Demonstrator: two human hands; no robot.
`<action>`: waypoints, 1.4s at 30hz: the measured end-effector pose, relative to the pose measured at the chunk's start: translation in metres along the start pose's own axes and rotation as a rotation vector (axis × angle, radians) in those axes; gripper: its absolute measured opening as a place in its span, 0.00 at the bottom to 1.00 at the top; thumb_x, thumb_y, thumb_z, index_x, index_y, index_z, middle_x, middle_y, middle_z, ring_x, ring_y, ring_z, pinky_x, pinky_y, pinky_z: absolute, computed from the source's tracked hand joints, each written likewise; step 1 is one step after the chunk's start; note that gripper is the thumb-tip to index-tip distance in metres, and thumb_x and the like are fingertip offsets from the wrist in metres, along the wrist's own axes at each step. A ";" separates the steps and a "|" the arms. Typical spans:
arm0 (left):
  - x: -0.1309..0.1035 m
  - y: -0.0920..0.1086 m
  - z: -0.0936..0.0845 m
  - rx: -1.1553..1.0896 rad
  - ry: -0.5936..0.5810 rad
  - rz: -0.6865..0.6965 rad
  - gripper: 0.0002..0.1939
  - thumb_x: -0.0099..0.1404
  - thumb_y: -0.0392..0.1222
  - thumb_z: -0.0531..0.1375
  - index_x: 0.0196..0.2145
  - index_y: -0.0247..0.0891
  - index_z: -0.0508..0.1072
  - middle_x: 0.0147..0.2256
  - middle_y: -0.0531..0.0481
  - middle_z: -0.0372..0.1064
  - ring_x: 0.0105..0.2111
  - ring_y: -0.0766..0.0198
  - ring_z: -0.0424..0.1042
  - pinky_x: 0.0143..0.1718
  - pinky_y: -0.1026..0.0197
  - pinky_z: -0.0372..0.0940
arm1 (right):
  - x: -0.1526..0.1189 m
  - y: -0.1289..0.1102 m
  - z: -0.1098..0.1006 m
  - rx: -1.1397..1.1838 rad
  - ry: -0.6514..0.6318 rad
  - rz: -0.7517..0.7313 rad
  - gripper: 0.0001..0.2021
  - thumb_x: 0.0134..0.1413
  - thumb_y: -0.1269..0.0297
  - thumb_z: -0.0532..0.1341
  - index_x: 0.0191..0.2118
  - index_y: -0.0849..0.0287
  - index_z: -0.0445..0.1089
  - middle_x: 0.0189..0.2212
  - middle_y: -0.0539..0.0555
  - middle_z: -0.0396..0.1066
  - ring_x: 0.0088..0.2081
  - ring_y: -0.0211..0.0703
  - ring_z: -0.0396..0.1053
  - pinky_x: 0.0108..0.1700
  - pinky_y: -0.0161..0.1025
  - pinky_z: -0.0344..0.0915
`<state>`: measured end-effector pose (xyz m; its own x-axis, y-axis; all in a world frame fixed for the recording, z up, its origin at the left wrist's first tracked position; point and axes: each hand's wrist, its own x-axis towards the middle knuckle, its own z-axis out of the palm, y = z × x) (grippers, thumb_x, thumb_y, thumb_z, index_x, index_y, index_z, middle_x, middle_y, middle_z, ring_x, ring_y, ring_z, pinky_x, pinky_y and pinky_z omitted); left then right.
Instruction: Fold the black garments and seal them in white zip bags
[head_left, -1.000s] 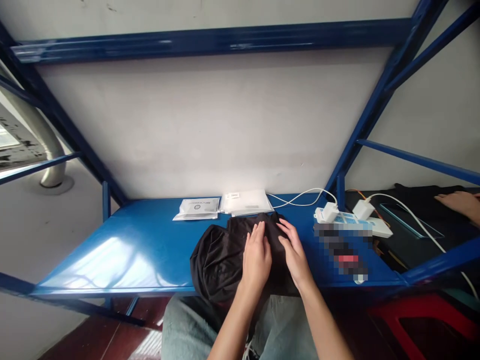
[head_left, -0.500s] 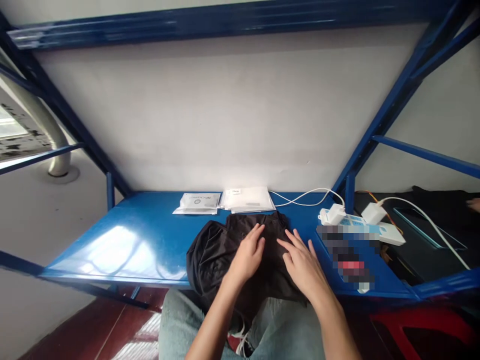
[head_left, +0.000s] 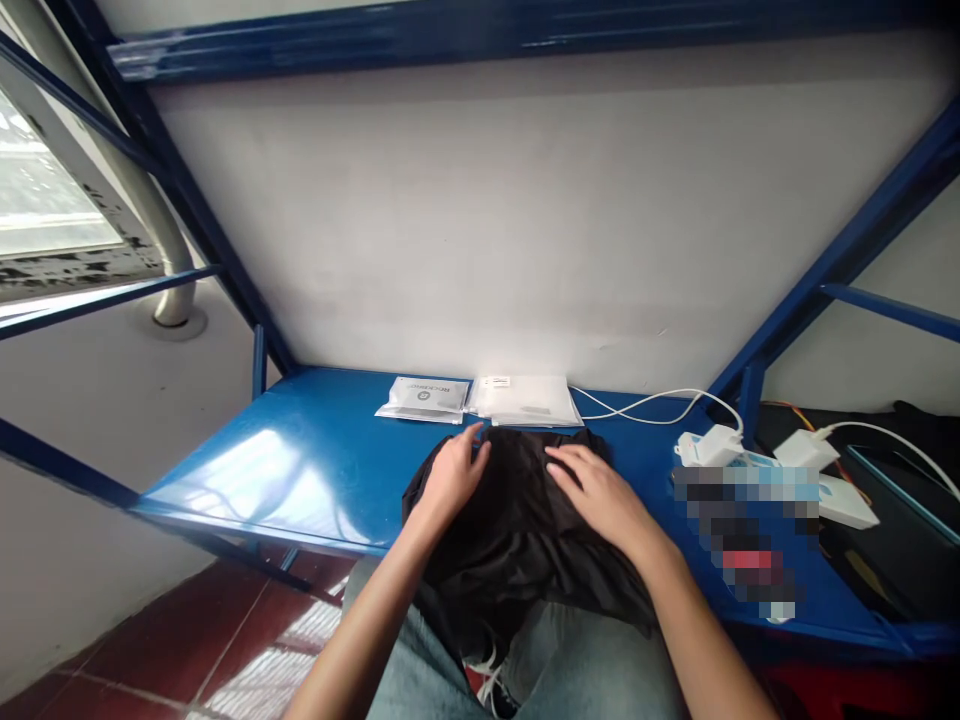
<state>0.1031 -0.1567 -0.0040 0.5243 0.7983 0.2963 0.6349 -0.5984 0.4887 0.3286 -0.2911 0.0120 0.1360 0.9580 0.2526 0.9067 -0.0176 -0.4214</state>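
The cloth [head_left: 517, 510] lies on the table [head_left: 315, 450] and drapes over the near edge, two packets [head_left: 525, 402] just behind it. The left hand [head_left: 453, 468] is at the cloth's left side, the right hand [head_left: 596, 490] at its right, both loosely bent; from here I can't tell whether either grips it.

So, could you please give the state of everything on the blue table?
Left hand: open, on the cloth
Right hand: open, fingers bent
Black cloth: rumpled, hanging off the blue table
Printed packet: lying flat
White packet: lying flat
Two chargers: plugged into power strip
White cable: loose
Pixelated patch: unreadable
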 end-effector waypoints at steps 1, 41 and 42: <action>0.016 -0.001 -0.004 -0.058 0.029 -0.006 0.23 0.76 0.46 0.54 0.64 0.37 0.67 0.52 0.37 0.77 0.53 0.49 0.77 0.57 0.47 0.70 | 0.019 0.005 -0.011 0.039 -0.014 -0.023 0.22 0.72 0.50 0.51 0.63 0.46 0.71 0.61 0.56 0.72 0.61 0.53 0.70 0.63 0.54 0.66; -0.123 0.072 -0.022 0.200 -0.151 -0.013 0.03 0.72 0.43 0.62 0.42 0.45 0.76 0.42 0.48 0.76 0.42 0.54 0.77 0.43 0.56 0.68 | -0.040 -0.020 -0.030 0.323 -0.081 -0.026 0.19 0.71 0.53 0.55 0.61 0.45 0.73 0.61 0.53 0.73 0.61 0.53 0.70 0.66 0.52 0.64; -0.116 0.074 -0.024 0.202 -0.195 -0.016 0.04 0.72 0.44 0.62 0.42 0.45 0.75 0.41 0.49 0.76 0.41 0.55 0.77 0.42 0.57 0.67 | -0.035 -0.010 -0.036 0.258 0.001 0.054 0.20 0.71 0.53 0.55 0.62 0.47 0.72 0.60 0.55 0.73 0.60 0.55 0.71 0.63 0.52 0.66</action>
<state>0.0757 -0.2924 0.0179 0.6004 0.7912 0.1165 0.7340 -0.6030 0.3125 0.3294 -0.3348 0.0390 0.1826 0.9572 0.2247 0.7665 0.0045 -0.6423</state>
